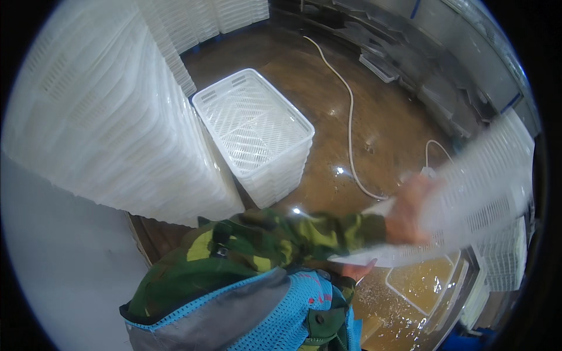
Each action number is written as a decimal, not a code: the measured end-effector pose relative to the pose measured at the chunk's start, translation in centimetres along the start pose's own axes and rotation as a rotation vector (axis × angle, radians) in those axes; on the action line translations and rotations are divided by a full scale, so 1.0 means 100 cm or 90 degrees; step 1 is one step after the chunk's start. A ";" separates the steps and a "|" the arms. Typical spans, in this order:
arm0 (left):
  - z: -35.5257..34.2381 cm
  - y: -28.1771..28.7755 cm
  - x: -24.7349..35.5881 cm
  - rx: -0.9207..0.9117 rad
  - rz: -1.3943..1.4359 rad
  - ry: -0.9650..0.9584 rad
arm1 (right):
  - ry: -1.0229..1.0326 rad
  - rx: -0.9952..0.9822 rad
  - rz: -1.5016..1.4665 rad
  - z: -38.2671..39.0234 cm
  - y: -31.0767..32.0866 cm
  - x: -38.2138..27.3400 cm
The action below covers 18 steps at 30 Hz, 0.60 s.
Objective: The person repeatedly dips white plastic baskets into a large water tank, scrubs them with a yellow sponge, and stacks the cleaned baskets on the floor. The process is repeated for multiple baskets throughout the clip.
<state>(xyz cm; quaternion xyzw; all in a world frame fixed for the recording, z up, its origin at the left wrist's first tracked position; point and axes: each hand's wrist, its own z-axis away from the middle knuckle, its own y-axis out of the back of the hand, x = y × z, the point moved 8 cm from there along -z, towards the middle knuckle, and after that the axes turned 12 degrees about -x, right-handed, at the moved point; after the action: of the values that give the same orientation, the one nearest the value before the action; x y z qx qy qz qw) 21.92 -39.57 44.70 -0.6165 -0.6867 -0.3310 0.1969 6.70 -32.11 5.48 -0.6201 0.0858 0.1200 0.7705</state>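
Observation:
A white slatted plastic basket (pixel 486 187) is tilted up at the right, smeared by motion. My left hand (pixel 408 213), its camouflage sleeve reaching across from the left, is closed on the basket's side, though its fingers are blurred. Lower down, my right hand (pixel 360 270) grips the near bottom edge, partly hidden by the basket and my vest. Beneath lies a tank (pixel 462 292) of brownish, rippling water, where the rim of another white basket (pixel 405 297) shows.
Tall stacks of white baskets (pixel 123 123) stand at the left. A shorter basket stack (pixel 275 181) stands beside them on the wet brown floor (pixel 328 128). A pale hose (pixel 351 117) snakes across the floor. More baskets (pixel 504 257) stand beyond the tank at the right.

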 end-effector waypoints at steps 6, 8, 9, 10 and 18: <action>0.047 0.232 -0.068 0.307 0.025 0.225 | -0.106 -0.045 0.314 -0.035 -0.122 0.030; 0.080 0.299 -0.087 0.417 0.107 0.222 | -0.200 -0.083 0.335 -0.063 -0.143 0.067; 0.112 0.340 -0.103 0.467 0.002 0.286 | -0.240 -0.116 0.349 -0.074 -0.163 0.090; 0.129 0.363 -0.096 0.478 -0.072 0.337 | -0.269 -0.127 0.357 -0.093 -0.170 0.107; 0.320 0.322 -0.129 0.456 -0.204 0.517 | -0.343 -0.114 0.754 -0.127 -0.258 0.291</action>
<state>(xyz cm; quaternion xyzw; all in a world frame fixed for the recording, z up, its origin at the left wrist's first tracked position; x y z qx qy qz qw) 59.88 -25.83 20.26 -0.2221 -0.7101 -0.3135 0.5900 42.25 -47.45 18.71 -0.4778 0.2065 0.6815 0.5144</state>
